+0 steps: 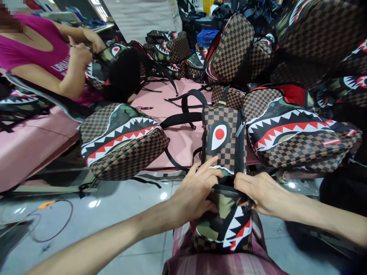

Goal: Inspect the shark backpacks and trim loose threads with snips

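Note:
A checkered backpack (228,118) with a red-and-white eye, camouflage and shark teeth lies over the table edge, its lower part on my lap. Across its left side stretches my left hand (197,187), fingers on the checkered panel and thumb on the camouflage pocket, gripping it. My right hand (255,189) has closed fingers at the right edge of the dark opening between panel and pocket. What lies under those fingertips is hidden. A zipper pull (240,129) hangs above the right hand.
Similar backpacks lie left (123,141) and right (289,130) on the pink table (174,89), with several more piled behind. Black straps (183,119) trail across it. A person in a magenta shirt (54,42) handles another bag at left. A blue crate (207,38) stands behind.

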The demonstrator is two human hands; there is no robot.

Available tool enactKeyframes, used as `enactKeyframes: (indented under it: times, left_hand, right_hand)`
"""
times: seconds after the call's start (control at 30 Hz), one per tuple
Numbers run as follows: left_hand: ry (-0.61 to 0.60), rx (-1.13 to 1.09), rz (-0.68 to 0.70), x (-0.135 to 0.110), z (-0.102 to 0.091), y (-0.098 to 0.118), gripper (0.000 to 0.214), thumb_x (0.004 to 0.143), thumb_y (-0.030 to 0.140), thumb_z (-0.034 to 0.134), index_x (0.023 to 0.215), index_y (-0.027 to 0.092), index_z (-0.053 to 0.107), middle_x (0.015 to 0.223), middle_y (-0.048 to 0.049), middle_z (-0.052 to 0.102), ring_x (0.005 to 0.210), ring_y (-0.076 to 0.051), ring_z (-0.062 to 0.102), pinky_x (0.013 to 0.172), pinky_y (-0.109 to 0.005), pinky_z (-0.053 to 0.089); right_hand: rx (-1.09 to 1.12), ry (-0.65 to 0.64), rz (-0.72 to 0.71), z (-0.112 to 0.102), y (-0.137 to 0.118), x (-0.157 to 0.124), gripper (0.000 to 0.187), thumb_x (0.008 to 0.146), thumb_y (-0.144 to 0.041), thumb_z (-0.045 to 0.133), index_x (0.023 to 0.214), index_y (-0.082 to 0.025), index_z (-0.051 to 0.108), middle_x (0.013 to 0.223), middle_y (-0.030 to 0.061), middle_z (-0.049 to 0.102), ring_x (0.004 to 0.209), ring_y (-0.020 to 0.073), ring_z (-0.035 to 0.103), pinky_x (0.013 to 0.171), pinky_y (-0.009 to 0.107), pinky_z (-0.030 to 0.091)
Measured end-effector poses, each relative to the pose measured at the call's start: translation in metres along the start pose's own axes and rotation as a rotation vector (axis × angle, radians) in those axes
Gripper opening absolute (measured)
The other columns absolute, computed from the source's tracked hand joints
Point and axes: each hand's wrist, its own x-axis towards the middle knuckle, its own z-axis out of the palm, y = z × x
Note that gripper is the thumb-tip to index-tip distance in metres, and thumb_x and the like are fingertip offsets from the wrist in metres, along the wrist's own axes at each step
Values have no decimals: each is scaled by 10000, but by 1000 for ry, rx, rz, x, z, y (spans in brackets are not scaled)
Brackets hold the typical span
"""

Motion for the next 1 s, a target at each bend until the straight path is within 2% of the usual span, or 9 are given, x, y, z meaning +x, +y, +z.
enactKeyframes:
  times: [0.1, 0.23, 0.33, 0.5, 0.6, 0.73, 0.83, 1.0]
  left_hand:
    - [197, 104, -36, -10, 23, 4, 172, 699, 50, 591, 795, 188, 554, 1006, -38, 661, 1301, -280, 379, 1039, -569, 265]
    - [432, 206, 13, -29, 53, 3, 249, 781, -27, 406, 747, 184, 534, 775, 9, 660, 1240, -217, 470, 1058, -530, 220]
    - [522, 245, 57, -39, 65, 1, 236, 828, -3, 396, 772, 181, 534, 776, 16, 664, 1213, -190, 499, 1085, -490, 183]
    - [608, 284, 110, -46, 73, -2, 204, 836, 20, 434, 760, 187, 523, 810, 22, 679, 1231, -179, 482, 1097, -456, 183]
    - [619, 251, 116, -49, 74, 0, 195, 829, 23, 458, 771, 195, 531, 843, 30, 688, 1235, -171, 475, 1094, -431, 209]
    - [491, 179, 150, -58, 69, 10, 233, 853, 16, 406, 873, 169, 582, 944, -14, 689, 1222, -174, 486, 1050, -372, 315]
    - [426, 207, 131, -65, 66, 19, 259, 868, 26, 383, 952, 137, 601, 1000, -48, 684, 1220, -197, 486, 1049, -397, 319]
    - [423, 218, 99, -70, 68, 22, 303, 897, 48, 334, 986, 131, 612, 1024, -56, 686, 1235, -196, 469, 1039, -376, 322]
  right_hand:
    - [-252, 210, -40, 27, -7, -3, 205, 857, -61, 404, 726, -179, 508, 707, 1, 515, 509, 107, 354, 487, 277, 196]
    - [-350, 436, -102, 61, -9, -4, 268, 868, -67, 413, 650, -178, 522, 639, 7, 529, 544, 116, 379, 528, 284, 228]
    - [-355, 491, -159, 71, -9, -4, 238, 857, -89, 470, 652, -181, 545, 628, -3, 556, 543, 109, 387, 521, 285, 225]
    - [-358, 462, -184, 69, -12, -6, 226, 860, -88, 479, 678, -185, 571, 669, -11, 601, 550, 95, 423, 506, 277, 249]
    - [-341, 426, -179, 68, -16, -11, 226, 876, -90, 451, 729, -181, 597, 735, -3, 637, 550, 89, 444, 499, 269, 278]
    - [-310, 303, -174, 65, -24, -21, 252, 894, -83, 392, 851, -149, 632, 888, 39, 675, 582, 94, 487, 495, 255, 330]
    - [-306, 240, -158, 62, -31, -27, 300, 902, -78, 346, 930, -124, 640, 976, 77, 678, 617, 104, 520, 503, 248, 370]
    - [-304, 213, -146, 58, -38, -27, 359, 905, -73, 296, 949, -97, 651, 948, 110, 687, 613, 118, 552, 498, 240, 405]
